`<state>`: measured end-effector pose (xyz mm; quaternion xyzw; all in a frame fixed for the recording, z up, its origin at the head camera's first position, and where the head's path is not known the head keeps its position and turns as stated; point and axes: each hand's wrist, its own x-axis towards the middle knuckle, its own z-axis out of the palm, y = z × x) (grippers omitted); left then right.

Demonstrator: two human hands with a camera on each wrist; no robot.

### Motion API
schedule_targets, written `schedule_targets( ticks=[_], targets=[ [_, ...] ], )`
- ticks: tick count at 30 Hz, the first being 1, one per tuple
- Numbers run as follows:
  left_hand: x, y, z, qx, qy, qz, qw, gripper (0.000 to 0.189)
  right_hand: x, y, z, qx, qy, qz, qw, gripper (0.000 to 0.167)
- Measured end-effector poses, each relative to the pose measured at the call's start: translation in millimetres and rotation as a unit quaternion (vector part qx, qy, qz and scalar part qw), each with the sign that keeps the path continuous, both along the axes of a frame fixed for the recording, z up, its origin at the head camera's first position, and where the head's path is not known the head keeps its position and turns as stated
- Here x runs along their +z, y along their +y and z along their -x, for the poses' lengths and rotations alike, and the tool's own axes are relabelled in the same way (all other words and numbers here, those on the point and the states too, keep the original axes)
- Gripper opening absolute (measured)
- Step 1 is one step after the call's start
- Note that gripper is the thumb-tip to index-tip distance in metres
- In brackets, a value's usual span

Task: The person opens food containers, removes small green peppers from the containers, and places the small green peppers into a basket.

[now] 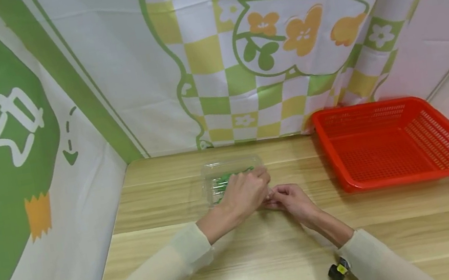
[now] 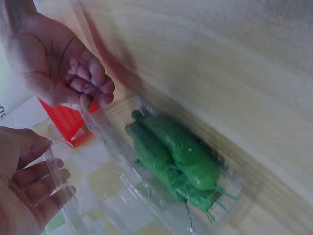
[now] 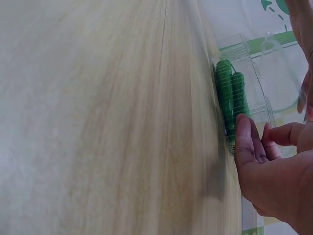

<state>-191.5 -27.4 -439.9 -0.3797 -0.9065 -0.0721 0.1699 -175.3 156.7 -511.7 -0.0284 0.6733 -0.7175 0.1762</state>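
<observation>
A clear plastic clamshell box stands on the wooden table, its lid raised. Inside lie green, elongated vegetable-like things with thin stringy ends; their exact kind is unclear. My left hand holds the edge of the transparent lid between thumb and fingers. With thumb and fingertips, my right hand pinches the near rim of the box at its right end. Both hands are close together in the head view, and the left covers part of the box there. In the right wrist view, the right hand's fingers touch the box's side.
A red plastic basket with perforated walls stands at the right of the table. Printed green, white and yellow cloth hangs behind and at the left. A small black device sits at the right wrist.
</observation>
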Motion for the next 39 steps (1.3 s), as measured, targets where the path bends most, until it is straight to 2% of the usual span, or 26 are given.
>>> schedule_targets(
  ticks=[2,5,9,11,18,24,27,34,39],
  targets=[
    [2.4,-0.8,1.7,-0.007,0.002,-0.01,0.9999,0.009,0.5,2,-0.9,0.001,-0.001,-0.002,1.0,0.024],
    [8.1,-3.4,4.6,-0.018,-0.021,-0.03,0.9992,0.015,0.6,3,-1.8,-0.002,-0.003,0.001,1.0,0.023],
    [16.5,-7.7,8.8,-0.018,-0.051,-0.043,0.9976,0.026,0.5,5,-2.8,-0.001,-0.007,0.012,0.9999,0.022],
    [19.2,-10.3,11.7,-0.014,-0.049,-0.047,0.9976,0.028,0.0,6,-3.2,0.0,-0.008,0.016,0.9998,0.022],
    [25.8,-19.6,22.7,0.022,-0.019,-0.064,0.9975,0.032,-1.5,9,-4.5,0.0,-0.01,0.023,0.9997,0.024],
    [31.7,-29.2,29.0,0.062,-0.004,-0.051,0.9968,0.035,-1.0,10,-6.3,-0.007,-0.012,0.016,0.9998,0.025],
    [33.8,-35.1,32.0,0.073,-0.016,-0.053,0.9958,0.035,-0.4,11,-8.0,-0.012,-0.015,0.019,0.9996,0.025],
    [34.8,-51.0,44.2,0.093,-0.016,-0.055,0.994,0.042,0.2,16,-12.3,-0.018,-0.018,0.024,0.9994,0.024],
    [35.9,-62.4,51.4,0.111,-0.045,-0.089,0.9888,0.04,0.0,18,-15.0,-0.019,-0.02,0.028,0.9992,0.024]
  ],
)
